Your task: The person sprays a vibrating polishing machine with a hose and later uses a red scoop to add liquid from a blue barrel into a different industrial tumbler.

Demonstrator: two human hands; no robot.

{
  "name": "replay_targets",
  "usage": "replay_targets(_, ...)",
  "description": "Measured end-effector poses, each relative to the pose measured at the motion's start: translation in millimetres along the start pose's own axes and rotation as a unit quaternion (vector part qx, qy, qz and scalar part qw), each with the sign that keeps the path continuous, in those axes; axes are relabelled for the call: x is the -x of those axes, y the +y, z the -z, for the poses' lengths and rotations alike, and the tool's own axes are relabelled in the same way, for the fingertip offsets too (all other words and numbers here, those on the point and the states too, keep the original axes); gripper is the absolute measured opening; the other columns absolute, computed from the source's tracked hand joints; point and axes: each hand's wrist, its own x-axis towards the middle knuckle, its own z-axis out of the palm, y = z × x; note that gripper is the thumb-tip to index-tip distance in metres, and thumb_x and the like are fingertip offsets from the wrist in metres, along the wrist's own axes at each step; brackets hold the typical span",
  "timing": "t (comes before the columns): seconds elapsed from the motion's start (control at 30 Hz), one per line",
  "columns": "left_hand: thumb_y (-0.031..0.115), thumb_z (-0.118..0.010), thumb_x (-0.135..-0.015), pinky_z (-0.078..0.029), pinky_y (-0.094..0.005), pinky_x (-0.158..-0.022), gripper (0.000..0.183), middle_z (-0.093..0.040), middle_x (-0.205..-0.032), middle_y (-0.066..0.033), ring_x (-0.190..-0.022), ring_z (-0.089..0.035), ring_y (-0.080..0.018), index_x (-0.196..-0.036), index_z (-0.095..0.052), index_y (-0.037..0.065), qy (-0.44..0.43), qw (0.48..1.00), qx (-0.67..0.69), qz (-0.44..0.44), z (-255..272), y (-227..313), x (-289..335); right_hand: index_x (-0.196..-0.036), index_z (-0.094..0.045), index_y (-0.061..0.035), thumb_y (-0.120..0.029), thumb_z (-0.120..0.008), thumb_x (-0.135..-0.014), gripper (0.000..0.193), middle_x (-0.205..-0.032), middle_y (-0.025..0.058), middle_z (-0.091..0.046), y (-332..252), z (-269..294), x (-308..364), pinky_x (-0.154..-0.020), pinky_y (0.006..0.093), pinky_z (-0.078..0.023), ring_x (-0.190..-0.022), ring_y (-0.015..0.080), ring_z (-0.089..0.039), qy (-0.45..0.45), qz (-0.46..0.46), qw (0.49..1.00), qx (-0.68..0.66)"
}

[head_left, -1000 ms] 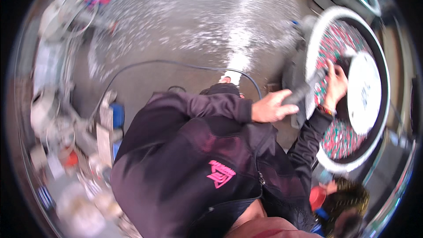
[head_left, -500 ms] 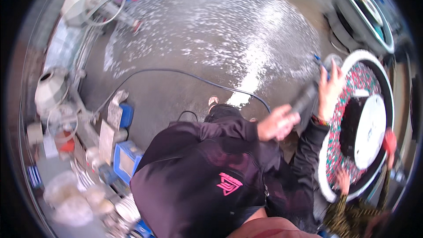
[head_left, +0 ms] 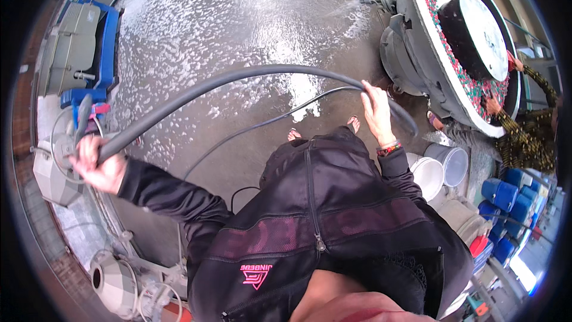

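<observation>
A thick dark grey hose (head_left: 256, 73) arches across in front of me above the wet floor. Toward the left side, my left hand (head_left: 101, 167) is closed around one stretch of it, with the arm reaching out sideways. My right hand (head_left: 378, 113) grips the hose farther right, its fingers partly straight along it. Past that hand, a short length of hose (head_left: 410, 124) bends downward, slightly blurred.
Foam covers the floor (head_left: 196, 30) ahead, where a thinner dark cable (head_left: 238, 134) runs. At right stands a round vibratory tub (head_left: 411, 42) of red and green pieces, with another person's hands (head_left: 492, 107) in it. White buckets (head_left: 428, 176) stand below; grey polygonal barrels (head_left: 116, 283) line the left.
My hands have moved apart: the left swung far left, drawing the hose into a wide arc. My view has turned right, so the tub appears higher and buckets have come into sight.
</observation>
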Motion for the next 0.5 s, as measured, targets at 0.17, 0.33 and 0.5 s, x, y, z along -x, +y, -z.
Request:
replay_targets(0.17, 0.021, -0.037, -0.09, -0.027, -0.0194, -0.039, 0.034, -0.03, -0.049, 0.0015, -0.041, -0.03, -0.0065, -0.058, -0.029, 0.011, -0.042, 0.998, -0.029, 0.043, 15.4, 81.5, -28.3, -0.105, -0.055, -0.0072, -0.014, -0.057, -0.075, 0.03, -0.093, 0.011, -0.056, -30.9, -48.1, -0.6, -0.076, 0.0365, -0.042, -0.086, 0.0279, -0.051, -0.051, 0.12, 0.991, 0.018)
replay_targets(0.33, 0.018, -0.04, -0.089, -0.029, -0.0196, -0.041, 0.03, -0.029, -0.05, 0.0008, -0.041, -0.03, -0.0064, -0.062, -0.031, 0.009, -0.052, 0.998, -0.021, -0.005, 41.2, 111.0, -34.9, -0.107, -0.054, -0.0075, -0.014, -0.055, -0.075, 0.033, -0.091, 0.0099, -0.054, -61.4, -57.3, -37.3, -0.075, 0.0363, -0.04, -0.087, 0.0269, -0.049, -0.087, 0.156, 0.984, 0.013)
replay_targets(0.5, 0.015, -0.043, -0.088, -0.028, -0.0196, -0.041, 0.018, -0.029, -0.051, 0.0011, -0.041, -0.029, -0.0068, -0.081, -0.038, -0.001, -0.03, 0.997, -0.04, -0.061, 69.6, 125.7, -47.6, -0.108, -0.054, -0.0074, -0.015, -0.052, -0.079, 0.029, -0.091, 0.0093, -0.055, -61.8, -74.1, -69.9, -0.078, 0.0345, -0.039, -0.088, 0.0253, -0.049, -0.173, 0.138, 0.974, 0.05)
